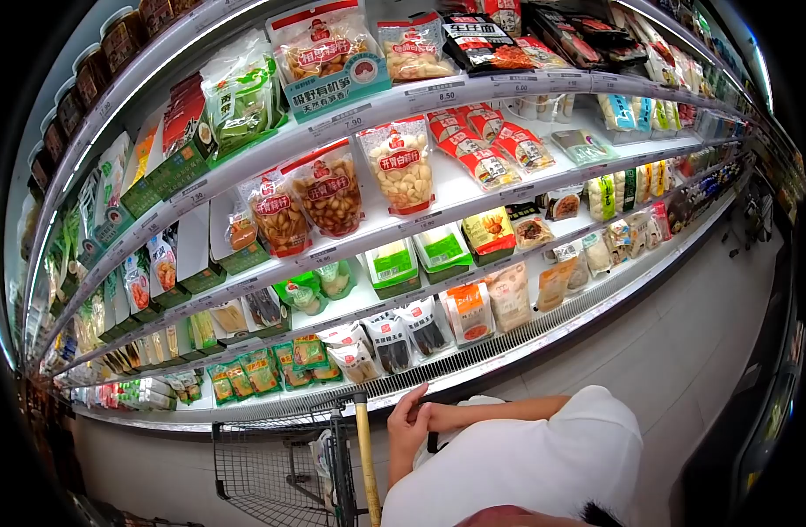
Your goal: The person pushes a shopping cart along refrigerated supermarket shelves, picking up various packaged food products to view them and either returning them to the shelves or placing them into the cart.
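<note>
My left hand [405, 429] and my right hand [439, 417] rest against each other just right of the cart's yellow handle [366, 452]. The left hand's fingers are loosely extended toward the shelf, with nothing seen in them. The right hand lies against the left, and its fingers are mostly hidden, so I cannot tell how they are bent. A black band [433, 442] shows by the wrists. A wire shopping cart [254, 470] stands left of the hands, with a pale item [322, 457] near its handle end.
A refrigerated shelf unit [500, 211] curves across the view, stocked with bagged nuts [395, 165], black-and-white packets [420, 323], an orange-and-white packet [467, 312] and green packs [261, 371]. Jars [122, 37] line the upper left. Tiled floor [684, 351] lies at the right.
</note>
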Available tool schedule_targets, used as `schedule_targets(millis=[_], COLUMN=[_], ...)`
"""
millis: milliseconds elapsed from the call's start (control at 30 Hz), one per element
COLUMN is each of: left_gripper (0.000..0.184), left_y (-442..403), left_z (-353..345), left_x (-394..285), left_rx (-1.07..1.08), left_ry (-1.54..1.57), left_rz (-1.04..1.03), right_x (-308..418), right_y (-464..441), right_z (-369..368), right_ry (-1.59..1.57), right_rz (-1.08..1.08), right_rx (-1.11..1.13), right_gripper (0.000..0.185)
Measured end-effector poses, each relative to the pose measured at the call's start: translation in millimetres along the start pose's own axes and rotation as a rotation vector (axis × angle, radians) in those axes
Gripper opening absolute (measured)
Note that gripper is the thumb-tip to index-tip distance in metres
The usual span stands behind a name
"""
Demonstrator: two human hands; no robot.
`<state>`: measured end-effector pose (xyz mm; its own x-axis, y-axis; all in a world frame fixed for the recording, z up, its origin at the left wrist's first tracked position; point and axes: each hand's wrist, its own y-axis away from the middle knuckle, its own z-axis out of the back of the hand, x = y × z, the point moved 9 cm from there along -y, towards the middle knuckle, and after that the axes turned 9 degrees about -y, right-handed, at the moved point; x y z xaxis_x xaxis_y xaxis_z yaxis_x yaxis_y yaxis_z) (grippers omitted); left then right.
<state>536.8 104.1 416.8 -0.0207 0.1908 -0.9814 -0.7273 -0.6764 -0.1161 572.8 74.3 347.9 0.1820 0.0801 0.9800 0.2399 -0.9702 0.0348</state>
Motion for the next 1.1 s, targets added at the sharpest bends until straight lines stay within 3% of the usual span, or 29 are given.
schedule_targets(millis=[367, 500, 800, 1100], left_gripper=[0.036, 0.036, 0.035, 0.035], left_y=[-18, -25, -37, -46], left_z=[-18, -27, -36, -34], left_x=[-5, -5, -7, -15], left_rx=[-0.005, 0.03, -0.004, -0.086], left_ry=[-0.054, 0.013, 0.015, -0.02], left_rz=[-0.072, 0.011, -0.012, -0.077], right_x=[3, -10, 10, 7], right_y=[10, 11, 19, 16], right_z=[24, 38, 58, 80], right_ry=[0.031, 0.007, 0.19, 0.3], right_rz=[-0.054, -0.048, -0.136, -0.149], right_rx=[-0.022, -0.048, -0.085, -0.037], right_gripper=[0.03, 0.027, 0.031, 0.022])
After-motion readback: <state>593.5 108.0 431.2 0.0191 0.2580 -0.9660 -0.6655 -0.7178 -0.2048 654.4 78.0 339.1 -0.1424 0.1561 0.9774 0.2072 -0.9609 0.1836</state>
